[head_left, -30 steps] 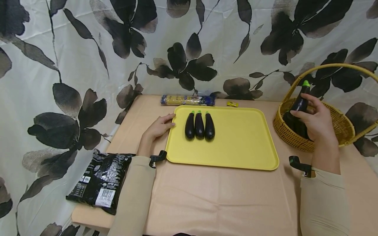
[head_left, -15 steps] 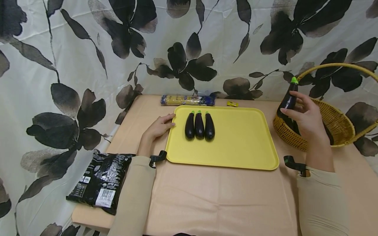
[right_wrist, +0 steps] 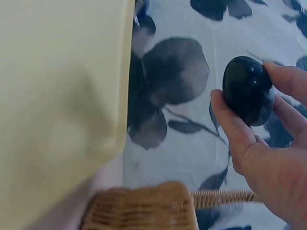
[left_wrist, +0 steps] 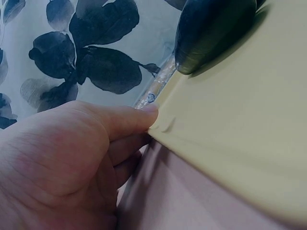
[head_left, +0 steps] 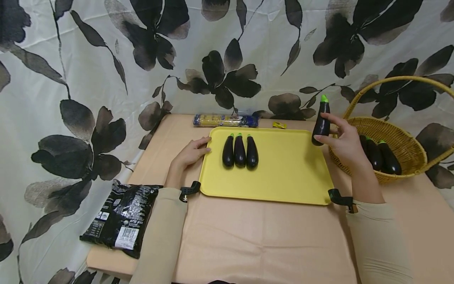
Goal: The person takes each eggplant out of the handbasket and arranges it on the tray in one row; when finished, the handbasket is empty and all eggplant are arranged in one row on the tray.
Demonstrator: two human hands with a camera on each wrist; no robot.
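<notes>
My right hand point(head_left: 345, 144) holds a dark eggplant point(head_left: 322, 123) with a green cap, nearly upright above the tray's far right corner. In the right wrist view, its rounded bottom point(right_wrist: 248, 91) sits between thumb and fingers. My left hand point(head_left: 189, 154) pinches the left edge of the yellow tray point(head_left: 287, 169); the left wrist view has the thumb point(left_wrist: 129, 120) on the rim and fingers beneath. Three eggplants point(head_left: 239, 152) lie side by side on the tray's left part, green caps away from me. Several more eggplants point(head_left: 389, 157) lie in the wicker basket point(head_left: 400, 132), partly hidden by my right hand.
The basket's tall handle point(head_left: 404, 79) arches up at the table's right. Behind the tray lie a long pasta-like packet point(head_left: 225, 120) and a small yellow wrapper point(head_left: 279, 125). A black plastic bag point(head_left: 120, 217) lies at the left table edge. A floral curtain point(head_left: 276, 47) hangs behind.
My right hand has carried the eggplant out of the basket, leftward to above the tray's far right corner. The eggplants left in the basket have come into view. My left hand has stayed put.
</notes>
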